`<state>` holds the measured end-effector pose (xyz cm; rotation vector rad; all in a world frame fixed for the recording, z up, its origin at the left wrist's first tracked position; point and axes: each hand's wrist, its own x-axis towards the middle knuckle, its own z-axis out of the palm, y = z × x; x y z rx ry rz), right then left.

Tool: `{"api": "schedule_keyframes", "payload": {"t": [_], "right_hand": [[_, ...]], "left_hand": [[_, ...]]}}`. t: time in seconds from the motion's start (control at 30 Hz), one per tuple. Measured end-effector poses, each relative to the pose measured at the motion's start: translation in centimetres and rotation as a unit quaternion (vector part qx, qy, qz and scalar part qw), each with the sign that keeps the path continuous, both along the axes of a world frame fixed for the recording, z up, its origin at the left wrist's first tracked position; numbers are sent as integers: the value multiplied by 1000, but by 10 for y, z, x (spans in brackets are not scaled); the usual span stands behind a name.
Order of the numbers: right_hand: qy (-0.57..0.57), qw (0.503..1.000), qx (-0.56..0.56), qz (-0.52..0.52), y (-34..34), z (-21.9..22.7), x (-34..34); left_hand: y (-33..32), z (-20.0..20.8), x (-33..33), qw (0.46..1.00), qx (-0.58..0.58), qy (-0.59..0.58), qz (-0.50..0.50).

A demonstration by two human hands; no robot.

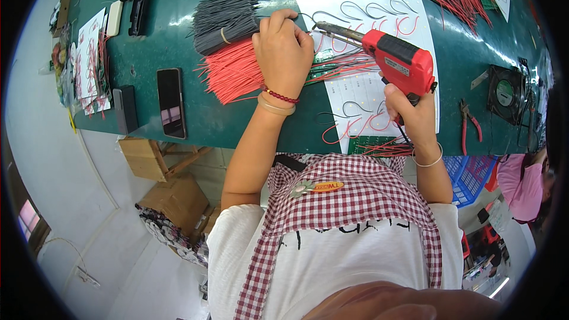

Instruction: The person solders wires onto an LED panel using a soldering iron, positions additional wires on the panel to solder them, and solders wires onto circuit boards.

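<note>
So you're sitting at the green bench (178, 29) with your right hand (415, 115) wrapped tight around the grip of the red soldering gun (398, 59), its metal tip pointing left and sitting right over the small green board (324, 58) on the white sheet (361, 0). Your left hand (283, 53) is lying curled over the near end of that board, fingers pinched together up top; you're holding down the board, but I can't tell if there's a wire caught in the pinch. Red and grey leads are fanning out from the board toward the gun. Just left of your left hand, the red wire bundle (234, 71) is lying touching the grey wire bundle (225, 19) above it. Further left a dark phone (170, 102) is lying flat near the bench edge, with a black box (125, 109) just beside it. Over on the right, red-handled pliers (469, 123) are sitting near a small fan (507, 93), well apart from the gun. Another green board (373, 145) with red wires is lying at the bench edge below your right hand.
</note>
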<state>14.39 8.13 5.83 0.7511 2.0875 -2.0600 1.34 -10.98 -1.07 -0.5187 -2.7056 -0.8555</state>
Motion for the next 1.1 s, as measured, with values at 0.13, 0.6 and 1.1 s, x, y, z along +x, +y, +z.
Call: {"api": "schedule_keyframes", "payload": {"t": [0.13,0.6,1.1], "right_hand": [[5,1000,4,-8,1,3,0],[11,1000,-11,-21,2,12,0],[3,1000,-13,-20,0,11,5]], "left_hand": [[-1,1,0,1000,0,2,-4],[-6,14,4,997,-62,47,-27],[-13,9,3,993,-22,-25,-113]]}}
